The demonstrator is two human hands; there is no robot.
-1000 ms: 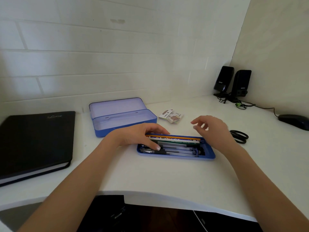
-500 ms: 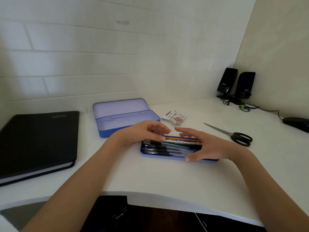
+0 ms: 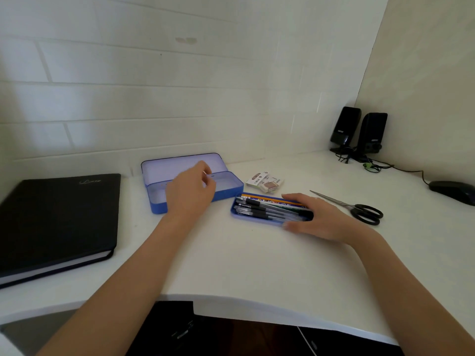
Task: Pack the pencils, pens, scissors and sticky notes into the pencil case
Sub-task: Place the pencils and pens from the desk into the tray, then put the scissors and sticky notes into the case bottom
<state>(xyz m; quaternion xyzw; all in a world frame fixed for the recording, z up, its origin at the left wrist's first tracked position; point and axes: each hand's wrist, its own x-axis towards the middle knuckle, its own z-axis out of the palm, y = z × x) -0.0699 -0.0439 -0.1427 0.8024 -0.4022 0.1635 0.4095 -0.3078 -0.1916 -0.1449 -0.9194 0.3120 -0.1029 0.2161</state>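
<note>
The blue pencil case (image 3: 227, 188) lies open at the back, its lid (image 3: 164, 167) tipped toward the wall. My left hand (image 3: 191, 194) hovers over the case with loosely curled fingers and holds nothing. A shallow blue tray (image 3: 237, 211) in front of it carries several black pens (image 3: 262, 211) and pencils (image 3: 270, 200). My right hand (image 3: 318, 217) grips the tray's right end, fingers on the far side and thumb on the near side. Black-handled scissors (image 3: 359, 210) lie on the desk to its right. Two small packets (image 3: 264, 181) lie behind the tray.
A black notebook (image 3: 59, 217) lies at the left of the white desk (image 3: 257, 265). Two black speakers (image 3: 359, 132) with cables stand in the back right corner, and a black mouse (image 3: 452, 191) sits at the right edge. The desk's front edge curves near me.
My left hand left the tray and moved back and left over the open case. My right hand settled on the tray's right end and closed around it.
</note>
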